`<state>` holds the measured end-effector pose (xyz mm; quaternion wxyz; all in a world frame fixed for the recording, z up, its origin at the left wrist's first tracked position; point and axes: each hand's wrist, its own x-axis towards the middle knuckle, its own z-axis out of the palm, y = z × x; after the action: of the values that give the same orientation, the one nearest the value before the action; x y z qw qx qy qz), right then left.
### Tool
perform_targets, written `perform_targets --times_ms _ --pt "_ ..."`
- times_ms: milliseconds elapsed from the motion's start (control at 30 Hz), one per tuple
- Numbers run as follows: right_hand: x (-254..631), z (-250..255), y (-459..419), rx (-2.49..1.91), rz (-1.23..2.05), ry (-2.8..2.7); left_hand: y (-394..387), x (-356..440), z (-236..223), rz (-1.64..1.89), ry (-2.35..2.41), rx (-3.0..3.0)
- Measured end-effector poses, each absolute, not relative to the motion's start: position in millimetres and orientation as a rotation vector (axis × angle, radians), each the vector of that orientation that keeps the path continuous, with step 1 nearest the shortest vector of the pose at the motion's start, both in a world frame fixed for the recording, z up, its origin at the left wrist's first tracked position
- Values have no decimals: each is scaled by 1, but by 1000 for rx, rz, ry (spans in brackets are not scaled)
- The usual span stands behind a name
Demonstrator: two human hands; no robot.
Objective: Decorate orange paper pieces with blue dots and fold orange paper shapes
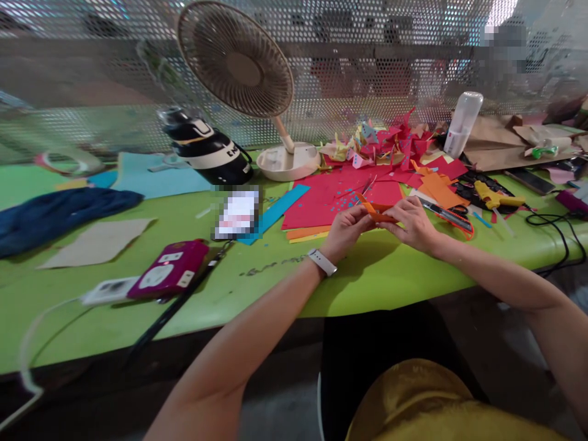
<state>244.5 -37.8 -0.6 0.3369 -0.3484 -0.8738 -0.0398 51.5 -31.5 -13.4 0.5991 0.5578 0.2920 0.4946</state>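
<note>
An orange piece of folded paper (380,211) is pinched between my two hands, just above the front part of the green table (367,288). My left hand (345,231) grips its left end, and a white band circles that wrist. On the other end are the closed fingers of my right hand (413,223). Behind them, sheets of red paper (316,202) with small blue dots lie over orange and yellow sheets. A utility knife (445,217) rests right beside my right hand. Thin scissors, partly hidden, seem to lie on the red paper.
Folded paper shapes (390,141) are heaped at the back, near a white bottle (463,125). A yellow glue gun (496,197) lies to the right. Leftward are a fan (239,67), a black bottle (211,150), a phone (237,213) and a purple power strip (169,269) with a cable.
</note>
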Motion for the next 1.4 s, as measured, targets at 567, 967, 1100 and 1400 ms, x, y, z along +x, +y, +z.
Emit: perform_targets --times_ms 567,967,1100,1400 --pt "242 -7 -32 -1061 90 -2258 -34 50 -14 1071 762 1386" --pt "239 -7 -31 -1073 78 -2242 -37 51 -11 1129 810 1270" --pt "243 3 -32 -1087 78 -2100 -35 50 -12 1236 830 1198" --pt "243 4 -25 -979 768 -1568 -36 53 -5 1361 795 1026"
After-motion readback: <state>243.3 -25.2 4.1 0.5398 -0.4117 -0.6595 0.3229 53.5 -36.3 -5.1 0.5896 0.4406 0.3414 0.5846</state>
